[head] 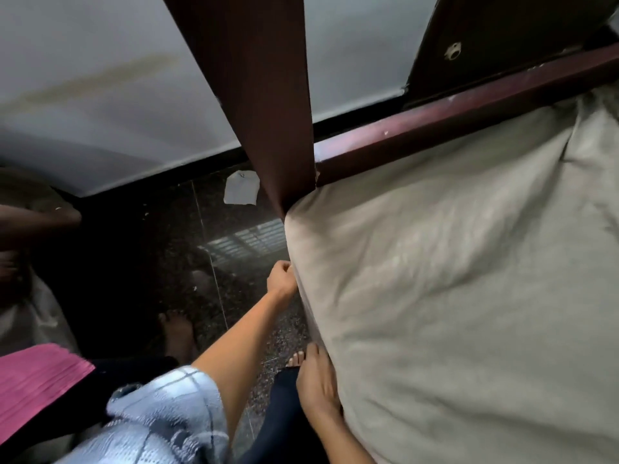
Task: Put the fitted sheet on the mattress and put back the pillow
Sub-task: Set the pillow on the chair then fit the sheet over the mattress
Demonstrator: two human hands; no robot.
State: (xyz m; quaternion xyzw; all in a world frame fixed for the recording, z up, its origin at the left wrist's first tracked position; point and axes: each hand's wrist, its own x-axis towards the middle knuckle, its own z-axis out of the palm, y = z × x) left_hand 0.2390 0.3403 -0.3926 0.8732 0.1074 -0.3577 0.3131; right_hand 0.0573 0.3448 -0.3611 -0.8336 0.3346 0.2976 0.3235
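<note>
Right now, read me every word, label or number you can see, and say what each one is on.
No text here can be read.
Paper scrap on the floor: a faint dark mark near its top edge, too blurred to read.
Sheet, bedpost and pink stack: no lettering shows.
</note>
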